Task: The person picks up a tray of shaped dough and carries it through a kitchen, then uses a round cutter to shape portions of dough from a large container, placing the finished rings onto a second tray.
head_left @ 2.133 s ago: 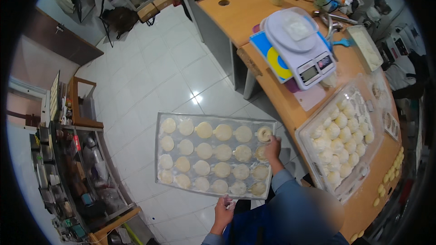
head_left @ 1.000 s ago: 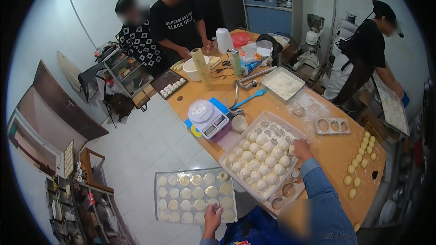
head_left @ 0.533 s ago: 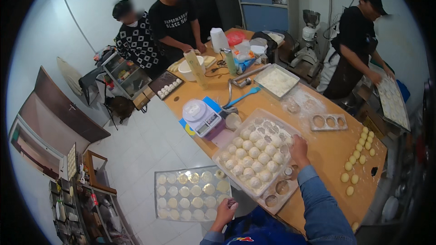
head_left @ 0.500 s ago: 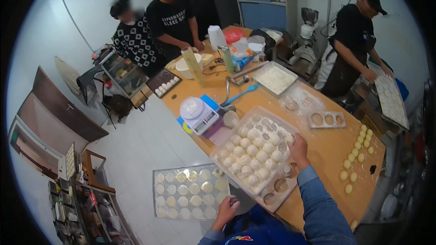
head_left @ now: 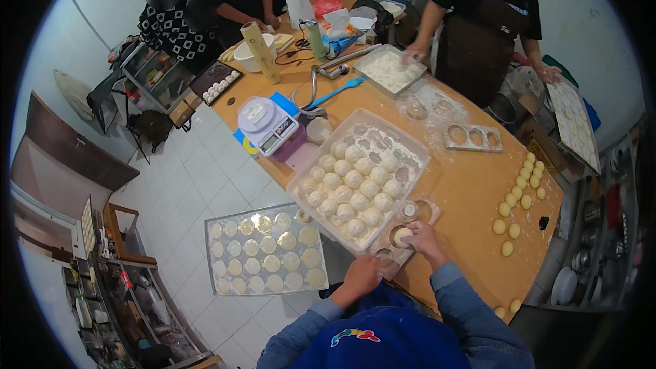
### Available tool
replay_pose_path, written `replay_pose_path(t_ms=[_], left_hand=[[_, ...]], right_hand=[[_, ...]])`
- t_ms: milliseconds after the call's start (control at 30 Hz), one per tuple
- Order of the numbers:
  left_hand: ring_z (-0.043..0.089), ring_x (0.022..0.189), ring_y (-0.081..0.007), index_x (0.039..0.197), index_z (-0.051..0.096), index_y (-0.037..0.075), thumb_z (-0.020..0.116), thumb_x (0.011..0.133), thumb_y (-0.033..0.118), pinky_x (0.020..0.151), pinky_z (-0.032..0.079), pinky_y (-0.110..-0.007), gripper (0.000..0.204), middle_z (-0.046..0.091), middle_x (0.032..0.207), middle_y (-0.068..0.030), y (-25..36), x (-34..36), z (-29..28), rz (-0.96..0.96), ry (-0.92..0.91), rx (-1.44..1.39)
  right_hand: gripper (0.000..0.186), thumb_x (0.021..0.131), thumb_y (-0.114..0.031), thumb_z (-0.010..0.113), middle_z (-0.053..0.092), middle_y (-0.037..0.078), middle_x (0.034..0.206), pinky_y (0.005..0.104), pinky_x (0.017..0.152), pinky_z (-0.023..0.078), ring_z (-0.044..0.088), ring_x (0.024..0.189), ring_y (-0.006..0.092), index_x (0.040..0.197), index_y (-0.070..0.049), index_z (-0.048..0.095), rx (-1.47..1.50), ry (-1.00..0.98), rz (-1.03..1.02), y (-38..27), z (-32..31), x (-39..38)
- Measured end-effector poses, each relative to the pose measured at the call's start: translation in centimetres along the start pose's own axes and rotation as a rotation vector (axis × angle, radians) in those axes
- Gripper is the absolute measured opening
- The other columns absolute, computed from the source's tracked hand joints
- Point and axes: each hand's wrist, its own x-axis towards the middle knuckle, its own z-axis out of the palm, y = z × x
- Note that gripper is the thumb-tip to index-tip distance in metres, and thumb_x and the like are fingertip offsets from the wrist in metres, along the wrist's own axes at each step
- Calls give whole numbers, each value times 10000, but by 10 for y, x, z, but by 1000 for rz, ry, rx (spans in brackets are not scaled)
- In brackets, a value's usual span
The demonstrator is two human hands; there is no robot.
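Note:
My right hand (head_left: 426,242) pinches a pale dough ball (head_left: 403,236) over a round hollow of a wooden mould (head_left: 392,272). At the mould's near end is my left hand (head_left: 362,277), its fingers closed at the edge; the palm side is hidden. A small white round piece (head_left: 410,210) sits at the mould's far part. Just beyond lies a clear plastic tub (head_left: 420,155) holding rows of floured dough balls (head_left: 352,179), with bare floury hollows at its far right. To the left of my hands, a tray (head_left: 212,260) bears flat, pale dough rounds (head_left: 270,262).
A kitchen scale (head_left: 270,130), blue brush (head_left: 336,93) and flour tray (head_left: 391,68) stand farther up the table. Another mould (head_left: 473,138) and yellow dough balls (head_left: 514,195) lie right. Across the table, a co-worker's hand (head_left: 415,52) is at the flour tray; two more people stand far left.
My right hand has come from the tub's right edge to the mould with a dough ball. My left hand has moved up to the mould. The right-hand co-worker now reaches to the flour tray.

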Motion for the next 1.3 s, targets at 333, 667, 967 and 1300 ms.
replay_pose_path(t_ms=[333, 667, 967, 1300], left_hand=[[342, 1213, -311, 1231, 361, 25, 723, 643, 304, 930, 333, -434, 744, 354, 1298, -163, 9, 1, 20, 13, 40, 263], [335, 1226, -306, 1145, 460, 15, 722, 617, 262, 956, 325, -432, 639, 342, 1322, -156, -1, 1, 24, 41, 72, 290], [336, 1230, -296, 1060, 531, 19, 697, 643, 239, 935, 345, -423, 500, 316, 1344, -142, -3, 1, 24, 29, 12, 294], [349, 1221, -293, 996, 572, 12, 683, 648, 238, 923, 351, -409, 430, 339, 1332, -157, -7, 2, 31, 52, 70, 338]], right_hand=[[393, 608, -124, 746, 624, 147, 848, 311, 662, 491, 611, 728, 229, 939, -1, 574, -536, 16, -161, -7, 10, -3], [261, 664, -121, 647, 577, 192, 915, 423, 725, 443, 546, 885, 347, 909, -52, 589, -694, 320, -486, -63, -6, 2], [344, 644, -109, 655, 559, 191, 886, 411, 731, 445, 543, 846, 358, 968, -18, 585, -679, 269, -530, -49, -1, 5], [308, 656, -121, 657, 536, 193, 885, 422, 701, 451, 543, 818, 362, 931, -16, 568, -774, 131, -420, -35, 14, -34]])
